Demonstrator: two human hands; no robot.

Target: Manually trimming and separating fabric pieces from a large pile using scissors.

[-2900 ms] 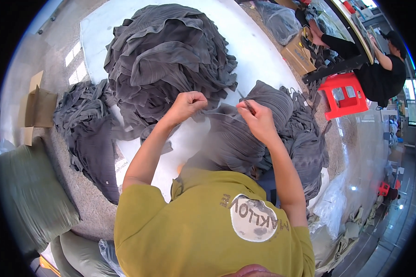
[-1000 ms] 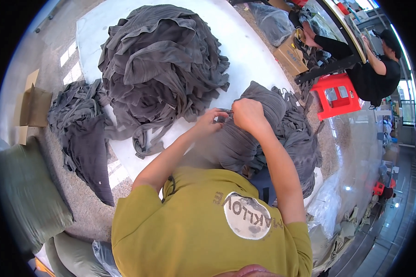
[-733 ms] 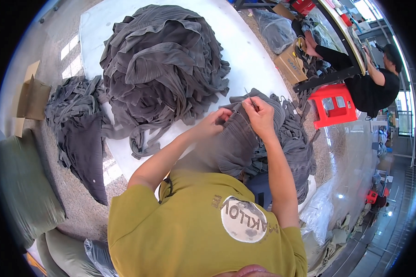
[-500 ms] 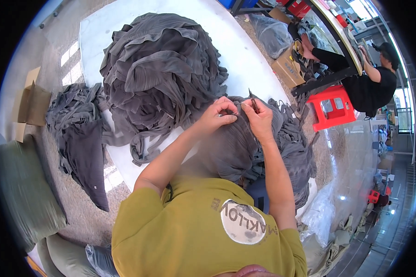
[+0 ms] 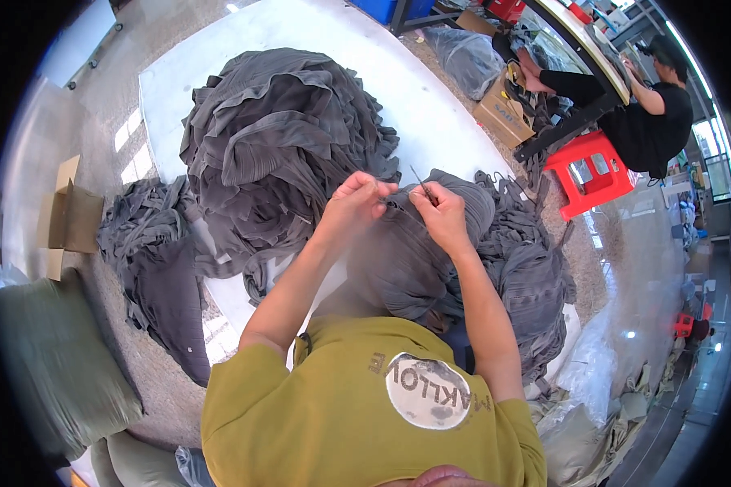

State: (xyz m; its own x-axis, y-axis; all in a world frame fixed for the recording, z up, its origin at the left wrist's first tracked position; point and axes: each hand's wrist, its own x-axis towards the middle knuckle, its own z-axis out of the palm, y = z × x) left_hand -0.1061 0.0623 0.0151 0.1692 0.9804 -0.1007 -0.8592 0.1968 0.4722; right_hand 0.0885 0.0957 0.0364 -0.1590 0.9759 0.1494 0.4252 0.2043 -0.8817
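Over my lap and the white sheet lies dark grey pleated fabric (image 5: pixel 406 260). My right hand (image 5: pixel 444 217) is closed on small dark thread snips (image 5: pixel 422 185), whose thin pointed tip sticks up and to the left. Just left of it, my left hand (image 5: pixel 354 204) has its fingers drawn together in a pinch above the fabric. What lies between those fingers is too small to make out. The two hands are a short way apart.
A big heap of grey pleated garments (image 5: pixel 284 138) rests on the white sheet (image 5: pixel 430 97). More grey cloth lies left (image 5: pixel 162 276) and right (image 5: pixel 532 284). An open carton (image 5: pixel 77 215) stands left. Beyond a red stool (image 5: pixel 590 174), a person in black (image 5: pixel 650 122) sits at a table.
My left hand has moved left and its fingers have drawn closer together. My right hand has shifted slightly left and down, and the snips now tilt left. The whole view has shifted a little.
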